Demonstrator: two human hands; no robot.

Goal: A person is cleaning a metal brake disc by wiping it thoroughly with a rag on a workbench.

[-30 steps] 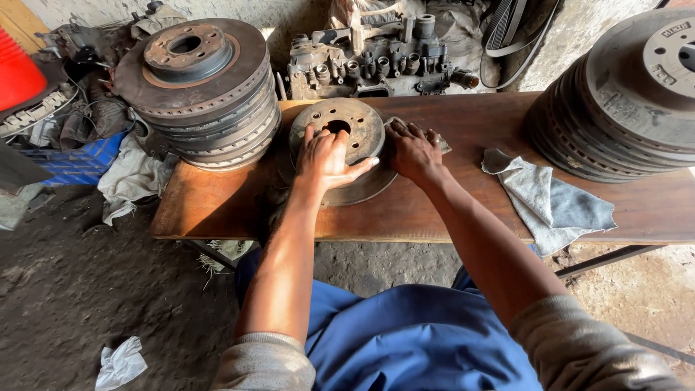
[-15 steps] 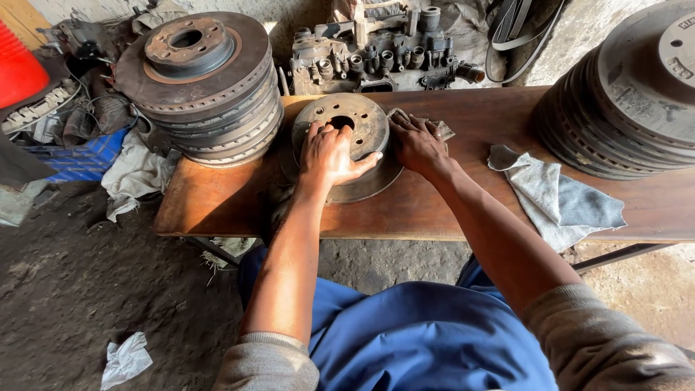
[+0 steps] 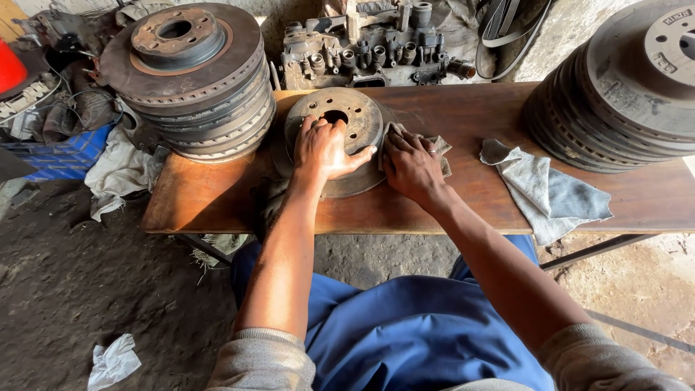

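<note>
On the wooden bench (image 3: 449, 210), the left hand (image 3: 323, 148) lies spread flat atop the brake disc (image 3: 340, 119), holding nothing

My left hand (image 3: 322, 148) lies flat, fingers spread; my right hand (image 3: 411, 165) presses palm-down just beside it, both forearms extended.

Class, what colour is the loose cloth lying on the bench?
Grey, with bluish shading: the cloth shows best in the head view.
</note>
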